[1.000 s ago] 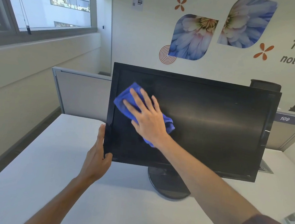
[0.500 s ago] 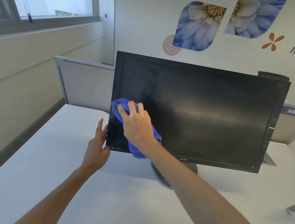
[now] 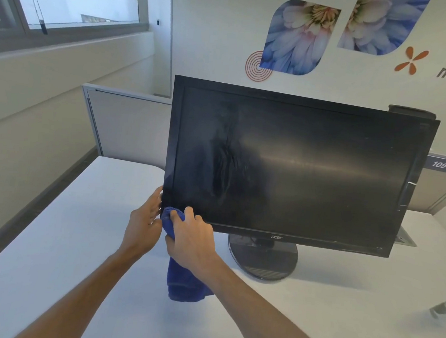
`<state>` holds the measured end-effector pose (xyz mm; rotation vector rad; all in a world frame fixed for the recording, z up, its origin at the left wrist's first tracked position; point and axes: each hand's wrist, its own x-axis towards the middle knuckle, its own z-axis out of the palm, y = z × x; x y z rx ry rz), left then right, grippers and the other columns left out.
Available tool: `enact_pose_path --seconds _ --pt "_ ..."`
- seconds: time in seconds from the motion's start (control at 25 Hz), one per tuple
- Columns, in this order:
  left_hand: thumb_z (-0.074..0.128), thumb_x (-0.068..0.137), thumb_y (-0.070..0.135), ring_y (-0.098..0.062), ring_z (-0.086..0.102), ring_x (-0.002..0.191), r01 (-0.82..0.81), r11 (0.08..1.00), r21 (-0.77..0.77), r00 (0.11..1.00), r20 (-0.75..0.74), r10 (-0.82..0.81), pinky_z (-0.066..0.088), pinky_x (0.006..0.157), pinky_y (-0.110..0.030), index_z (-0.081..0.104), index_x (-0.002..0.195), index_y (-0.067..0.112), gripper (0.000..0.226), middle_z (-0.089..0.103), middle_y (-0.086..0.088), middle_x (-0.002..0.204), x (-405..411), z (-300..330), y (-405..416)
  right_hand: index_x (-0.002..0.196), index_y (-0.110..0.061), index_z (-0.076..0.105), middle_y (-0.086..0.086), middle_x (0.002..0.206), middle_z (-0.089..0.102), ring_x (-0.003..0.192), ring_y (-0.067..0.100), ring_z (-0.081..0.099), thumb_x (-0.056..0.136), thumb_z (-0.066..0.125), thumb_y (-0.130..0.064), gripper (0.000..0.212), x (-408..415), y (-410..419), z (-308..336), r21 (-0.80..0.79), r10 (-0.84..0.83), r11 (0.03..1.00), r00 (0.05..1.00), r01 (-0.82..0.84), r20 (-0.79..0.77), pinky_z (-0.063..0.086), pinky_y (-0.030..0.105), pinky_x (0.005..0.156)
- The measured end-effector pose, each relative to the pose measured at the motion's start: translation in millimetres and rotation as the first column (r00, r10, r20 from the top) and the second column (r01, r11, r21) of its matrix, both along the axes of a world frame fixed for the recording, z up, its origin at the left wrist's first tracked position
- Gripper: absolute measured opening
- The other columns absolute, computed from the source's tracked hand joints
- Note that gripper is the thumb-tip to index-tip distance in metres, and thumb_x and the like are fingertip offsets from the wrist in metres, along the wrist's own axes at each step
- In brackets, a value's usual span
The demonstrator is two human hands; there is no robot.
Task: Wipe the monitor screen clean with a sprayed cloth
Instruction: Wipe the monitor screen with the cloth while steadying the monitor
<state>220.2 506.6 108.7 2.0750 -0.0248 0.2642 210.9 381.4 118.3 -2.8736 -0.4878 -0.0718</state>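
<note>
From the head camera I saw the monitor (image 3: 296, 169) standing on its round base on the white surface (image 3: 50, 248), its screen streaked on the left. My right hand (image 3: 193, 240) had its grip closed around the blue cloth (image 3: 181, 283), pressing it on the screen's lower left corner while the rest hung down. My left hand (image 3: 144, 226), fingers loosely spread, steadied the monitor's left edge.

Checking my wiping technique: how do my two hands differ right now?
The right hand grips the blue cloth at the monitor's lower-left corner; the left hand holds nothing. Left fingers lie open along the monitor's left edge; the right's are curled. Both are bare.
</note>
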Motion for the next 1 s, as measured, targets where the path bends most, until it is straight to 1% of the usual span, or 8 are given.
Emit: enact_pose_path --seconds 0.12,0.2,0.36,0.44,0.56,0.64,0.8,1.0 --pt "0.046 0.097 0.008 -0.033 0.049 0.130 -0.004 1.000 0.014 1.000 0.010 0.004 0.040 0.105 -0.044 0.031 0.147 0.015 0.052 0.047 -0.011 0.144 -1 0 0 0.131 -0.018 0.049 0.009 0.118 0.052 0.095 0.027 0.059 0.096 0.047 -0.042 0.042 4 3 9 -0.024 0.012 1.000 1.000 -0.012 0.001 0.049 0.038 0.080" --pt "0.046 0.096 0.000 -0.031 0.049 0.131 0.006 0.999 0.035 1.000 -0.007 -0.005 0.040 0.106 -0.042 0.029 0.148 0.017 0.058 0.047 -0.009 0.145 -2 -1 2 0.123 -0.019 0.056 0.008 0.109 0.055 0.089 0.029 0.061 0.095 0.046 -0.041 0.037 8 0 19 -0.024 0.048 0.999 0.999 -0.048 -0.024 0.049 0.038 0.076" --pt "0.038 0.084 -0.019 -0.026 0.048 0.131 0.029 0.997 0.075 0.998 -0.054 -0.025 0.036 0.108 -0.036 0.018 0.152 0.023 0.082 0.046 -0.006 0.146 -6 -2 1 0.105 -0.030 0.064 -0.001 0.099 0.061 0.086 0.029 0.060 0.088 0.044 -0.035 0.027 21 -24 42 0.175 0.024 0.984 0.992 -0.001 -0.125 0.047 0.038 0.076" --pt "0.037 0.082 -0.020 -0.026 0.048 0.132 0.025 0.997 0.068 0.998 -0.051 -0.022 0.035 0.108 -0.033 0.017 0.152 0.024 0.086 0.047 -0.006 0.145 -7 -4 1 0.115 -0.035 0.059 -0.003 0.101 0.060 0.085 0.027 0.060 0.086 0.041 -0.037 0.034 20 -40 43 0.234 -0.047 0.970 0.997 0.060 -0.059 0.047 0.038 0.076" --pt "0.037 0.082 -0.020 -0.029 0.046 0.133 0.032 0.995 0.090 0.998 -0.061 -0.027 0.035 0.111 -0.039 0.014 0.153 0.026 0.087 0.045 -0.006 0.147 -7 -8 2 0.135 -0.037 0.048 -0.001 0.110 0.058 0.089 0.027 0.061 0.091 0.040 -0.037 0.045 11 -54 32 0.075 -0.023 0.997 0.999 0.025 -0.029 0.046 0.036 0.075" --pt "0.038 0.084 -0.018 -0.030 0.046 0.133 0.037 0.993 0.115 0.997 -0.065 -0.029 0.037 0.111 -0.043 0.011 0.153 0.027 0.087 0.044 -0.006 0.148 -5 -7 3 0.135 -0.037 0.048 0.000 0.110 0.058 0.088 0.024 0.060 0.093 0.040 -0.040 0.043 7 -52 24 0.031 -0.019 0.999 0.999 0.020 -0.049 0.050 0.037 0.078" --pt "0.040 0.086 -0.015 -0.032 0.047 0.132 0.042 0.992 0.122 0.997 -0.076 -0.032 0.039 0.109 -0.047 0.009 0.153 0.028 0.085 0.044 -0.007 0.148 -5 -6 3 0.128 -0.034 0.053 -0.002 0.101 0.055 0.083 0.019 0.059 0.092 0.044 -0.048 0.040 6 -32 18 0.085 -0.030 0.996 1.000 0.029 0.007 0.053 0.037 0.076" --pt "0.043 0.089 -0.011 -0.029 0.048 0.132 0.064 0.993 0.096 0.995 -0.079 -0.056 0.043 0.106 -0.046 0.012 0.152 0.032 0.082 0.043 -0.004 0.149 -3 -7 4 0.137 -0.031 0.045 0.003 0.125 0.051 0.107 0.024 0.054 0.089 0.050 -0.060 0.056 4 -10 10 0.070 -0.034 0.997 0.999 0.037 -0.042 0.045 0.038 0.088"
